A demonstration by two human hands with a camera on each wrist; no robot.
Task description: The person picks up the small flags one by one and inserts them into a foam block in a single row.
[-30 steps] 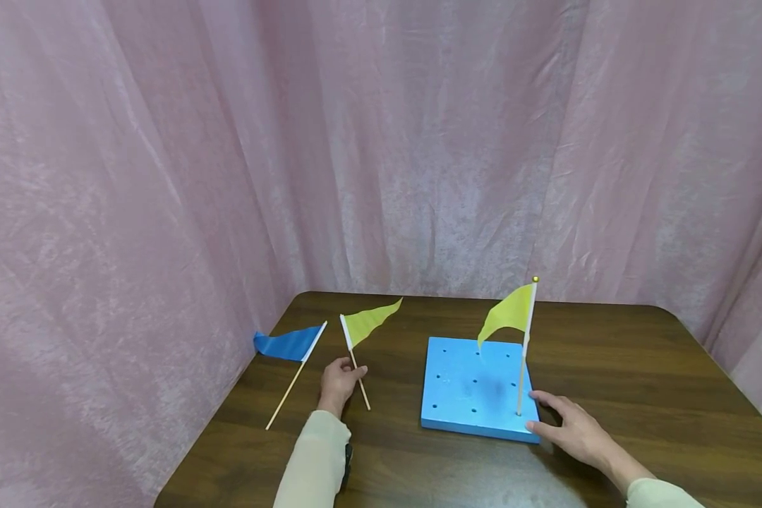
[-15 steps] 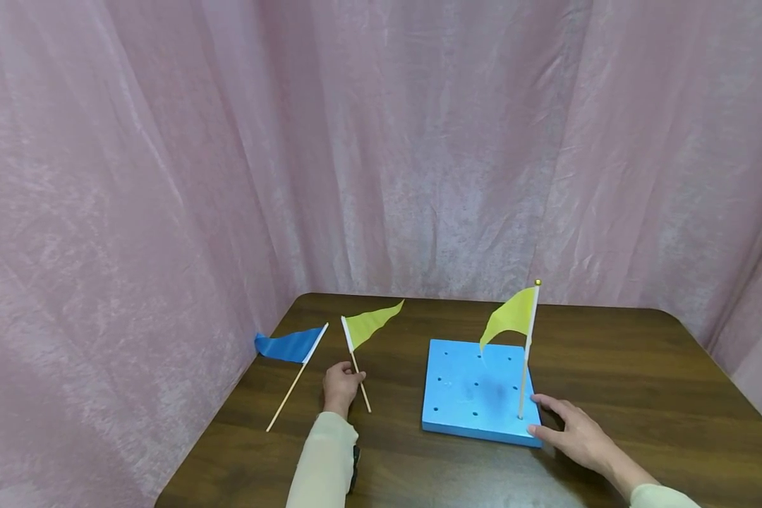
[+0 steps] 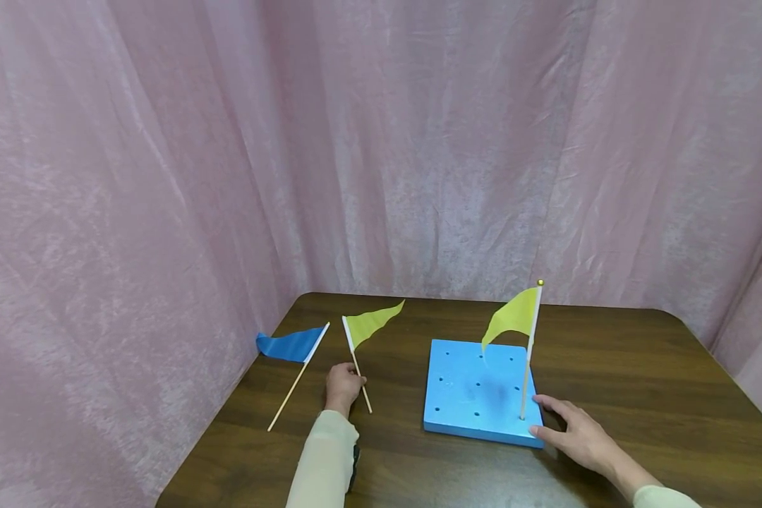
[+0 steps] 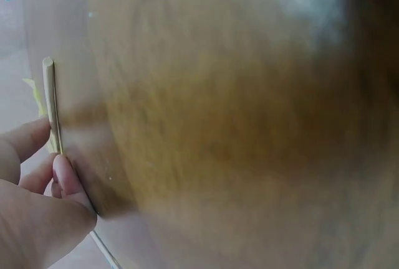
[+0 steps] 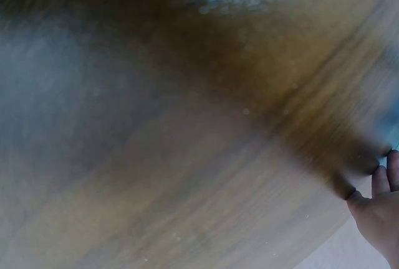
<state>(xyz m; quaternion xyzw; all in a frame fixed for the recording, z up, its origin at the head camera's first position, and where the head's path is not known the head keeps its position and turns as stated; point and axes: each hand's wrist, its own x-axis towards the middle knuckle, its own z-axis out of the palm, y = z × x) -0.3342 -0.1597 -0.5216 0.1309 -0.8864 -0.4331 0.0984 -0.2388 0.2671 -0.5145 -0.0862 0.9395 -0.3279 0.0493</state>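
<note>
A right hand (image 3: 574,432) lies at the board's right side, fingers loosely extended, fingertips and thumb at its edge by the near corner. The blue board (image 3: 460,396) has holes; a standing flag (image 3: 513,314), yellow, rises nearly upright from its near right hole. Left of the board, the left hand (image 3: 343,388) pinches the stick of a loose yellow flag (image 3: 370,324) between thumb and fingers, its cloth beyond the fingertips. Farther left of the board lies a blue flag (image 3: 290,347). Behind the board hangs a pink curtain (image 3: 419,155).
</note>
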